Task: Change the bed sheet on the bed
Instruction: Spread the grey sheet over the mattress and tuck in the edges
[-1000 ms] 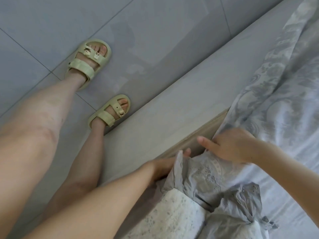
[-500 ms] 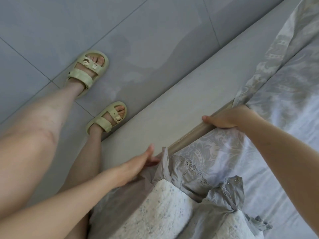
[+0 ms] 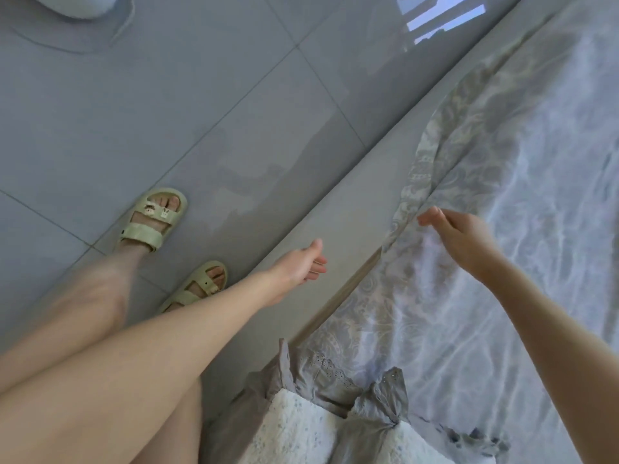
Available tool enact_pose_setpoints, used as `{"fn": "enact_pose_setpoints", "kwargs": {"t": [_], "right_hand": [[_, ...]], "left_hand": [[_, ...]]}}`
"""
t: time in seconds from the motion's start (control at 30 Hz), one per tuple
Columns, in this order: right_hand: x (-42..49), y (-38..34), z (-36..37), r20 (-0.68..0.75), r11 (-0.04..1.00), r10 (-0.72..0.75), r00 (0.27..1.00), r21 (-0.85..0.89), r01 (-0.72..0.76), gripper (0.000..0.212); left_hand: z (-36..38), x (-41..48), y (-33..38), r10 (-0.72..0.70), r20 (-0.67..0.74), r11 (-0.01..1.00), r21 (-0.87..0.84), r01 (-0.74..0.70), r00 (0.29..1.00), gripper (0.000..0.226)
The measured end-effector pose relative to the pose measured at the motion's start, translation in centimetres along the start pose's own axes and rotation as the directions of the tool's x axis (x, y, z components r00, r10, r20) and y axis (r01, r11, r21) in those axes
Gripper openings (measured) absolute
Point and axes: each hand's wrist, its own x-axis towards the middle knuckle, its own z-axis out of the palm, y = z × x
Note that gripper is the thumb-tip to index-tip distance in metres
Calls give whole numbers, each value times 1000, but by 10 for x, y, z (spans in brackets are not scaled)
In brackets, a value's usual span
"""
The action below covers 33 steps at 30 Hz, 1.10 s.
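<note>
A grey-and-white paisley bed sheet point(image 3: 502, 202) lies wrinkled over the mattress on the right. Its loose edge point(image 3: 418, 162) folds along the grey bed side panel point(image 3: 348, 209). My right hand point(image 3: 459, 236) hovers at that edge with fingers loosely spread, fingertips at the hem and nothing clearly gripped. Over the side panel, left of the sheet, my left hand point(image 3: 301, 264) is open and holds nothing. A beige strip of mattress edge point(image 3: 338, 293) shows between panel and sheet.
Two frilled grey-and-white pillows point(image 3: 321, 420) lie at the near bottom of the bed. My feet in pale green sandals point(image 3: 154, 219) stand on the glossy grey tiled floor point(image 3: 167, 95) left of the bed. A white round object point(image 3: 77, 5) sits at the top left.
My right hand let go of the sheet's edge and lifted, moving farther along the bed. My left hand left the pillow corner and moved up over the side panel. The view shifted forward.
</note>
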Motion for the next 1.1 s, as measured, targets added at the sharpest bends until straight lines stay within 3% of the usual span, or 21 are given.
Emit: {"fn": "enact_pose_setpoints", "kwargs": {"t": [0.13,0.27,0.37,0.43,0.53,0.6,0.67,0.73,0.8,0.9,1.1], "right_hand": [[17,6,-26,-43,998,-1,999,-66,-2,47],[45,33,-51,-302,973,-38,953,-227,-34,30],[65,67,-68,-473,977,95,876,-124,-173,35],[79,90,-74,-470,976,115,875,-110,-187,36],[100,115,-73,-400,993,-41,915,-119,-8,24],[113,124,-67,-345,968,-238,908,-159,194,19],[125,130,-65,-210,858,-493,844,-279,431,22],[140,130,-64,18,704,-646,763,-373,605,35],[159,123,-66,145,624,-679,719,-402,670,39],[194,103,-72,199,621,-678,708,-360,696,43],[242,75,-75,573,498,-521,632,-397,771,42]], "left_hand": [[14,6,50,32,3,999,-39,-32,999,46],[40,25,95,42,-31,998,-38,-44,999,33],[58,51,126,80,-83,995,62,-75,993,27],[72,73,146,85,-117,990,119,-71,989,26],[95,105,171,69,-147,989,139,-49,987,26],[108,124,181,20,-171,993,122,1,985,32],[116,136,190,-29,-177,999,34,35,984,35],[119,147,198,-67,-173,995,-83,53,983,33],[117,159,204,-63,-189,986,-165,32,980,28],[115,170,214,-30,-204,981,-196,-10,979,21],[126,160,225,-96,10,984,-152,96,995,23]]}}
